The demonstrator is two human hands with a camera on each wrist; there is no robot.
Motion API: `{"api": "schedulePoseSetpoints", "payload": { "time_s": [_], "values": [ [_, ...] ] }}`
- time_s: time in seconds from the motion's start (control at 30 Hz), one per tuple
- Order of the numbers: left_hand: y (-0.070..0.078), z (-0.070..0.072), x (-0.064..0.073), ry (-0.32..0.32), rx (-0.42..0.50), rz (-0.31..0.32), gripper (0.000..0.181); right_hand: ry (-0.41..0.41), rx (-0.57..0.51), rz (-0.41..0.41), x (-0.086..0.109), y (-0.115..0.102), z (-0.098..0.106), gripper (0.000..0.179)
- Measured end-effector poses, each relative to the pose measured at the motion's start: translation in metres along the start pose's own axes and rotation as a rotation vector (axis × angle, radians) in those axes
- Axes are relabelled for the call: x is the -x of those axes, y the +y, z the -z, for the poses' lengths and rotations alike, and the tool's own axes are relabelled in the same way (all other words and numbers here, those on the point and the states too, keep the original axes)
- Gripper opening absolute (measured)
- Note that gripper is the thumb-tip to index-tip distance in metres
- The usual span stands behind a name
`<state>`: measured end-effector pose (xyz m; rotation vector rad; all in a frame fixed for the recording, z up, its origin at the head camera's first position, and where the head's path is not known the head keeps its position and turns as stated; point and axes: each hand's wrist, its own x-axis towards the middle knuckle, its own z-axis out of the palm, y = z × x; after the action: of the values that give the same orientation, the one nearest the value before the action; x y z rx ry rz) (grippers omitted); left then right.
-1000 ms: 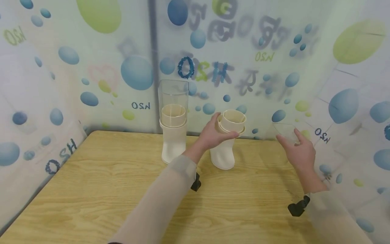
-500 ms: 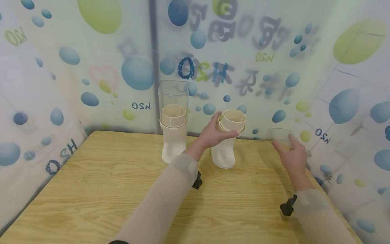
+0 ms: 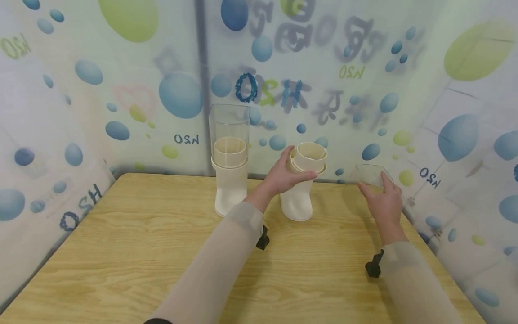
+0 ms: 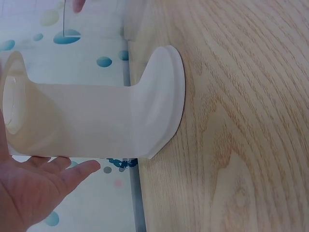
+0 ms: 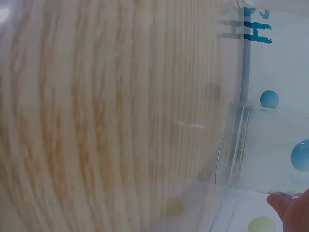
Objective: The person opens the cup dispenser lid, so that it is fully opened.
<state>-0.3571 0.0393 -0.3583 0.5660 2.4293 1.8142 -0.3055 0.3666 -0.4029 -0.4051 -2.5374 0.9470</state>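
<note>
In the head view a cream boot-shaped base (image 3: 296,204) stands upright near the table's back edge. My left hand (image 3: 281,177) grips its upper collar, thumb in front and fingers behind. The left wrist view shows that same base (image 4: 87,116) sideways, its flared foot against the wood. Off to the right, my right hand (image 3: 384,202) holds a clear plastic container (image 3: 371,173) between thumb and fingers. Up close in the right wrist view, the see-through container (image 5: 270,150) has a fingertip at its edge. A matching cream base (image 3: 231,189) on the left carries another clear container (image 3: 230,118).
The wood-grain table (image 3: 162,256) reaches back to a pale curtain (image 3: 141,58) printed with blue and green drops and lettering. More of this curtain hangs along both sides. A dark vertical strip (image 3: 201,67) runs behind the left base.
The right hand has shifted left with the clear container, nearer the held base. The left hand keeps its grip, and both bases stand where they were.
</note>
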Motion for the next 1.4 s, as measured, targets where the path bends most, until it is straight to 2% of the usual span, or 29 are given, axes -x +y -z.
{"api": "schedulePoseSetpoints", "payload": {
  "time_s": [0.47, 0.63, 0.77, 0.9, 1.0, 1.07, 1.23, 1.4],
  "values": [
    [0.002, -0.003, 0.001, 0.014, -0.028, 0.003, 0.125, -0.016, 0.038, -0.008, -0.004, -0.001, -0.003, 0.105],
    [0.002, -0.002, 0.001, 0.019, -0.046, 0.006, 0.126, -0.022, 0.047, -0.012, -0.001, -0.002, -0.001, 0.116],
    [0.002, -0.002, 0.003, 0.016, -0.037, 0.031, 0.135, 0.023, 0.012, -0.005, 0.004, -0.002, 0.001, 0.120],
    [0.002, 0.002, 0.010, 0.026, -0.029, 0.040, 0.142, 0.120, -0.072, 0.062, 0.008, -0.011, 0.005, 0.102],
    [-0.001, 0.009, 0.022, 0.021, -0.055, 0.021, 0.134, 0.175, -0.138, 0.129, 0.015, -0.025, 0.009, 0.083],
    [-0.004, 0.016, 0.031, 0.003, -0.056, -0.002, 0.124, 0.180, -0.168, 0.173, 0.022, -0.036, 0.012, 0.074],
    [-0.010, 0.031, 0.062, -0.080, -0.095, -0.052, 0.097, 0.117, -0.261, 0.289, 0.053, -0.060, 0.018, 0.060],
    [-0.010, 0.045, 0.094, -0.143, -0.144, -0.057, 0.086, 0.060, -0.293, 0.404, 0.087, -0.073, 0.014, 0.051]
  ]
}}
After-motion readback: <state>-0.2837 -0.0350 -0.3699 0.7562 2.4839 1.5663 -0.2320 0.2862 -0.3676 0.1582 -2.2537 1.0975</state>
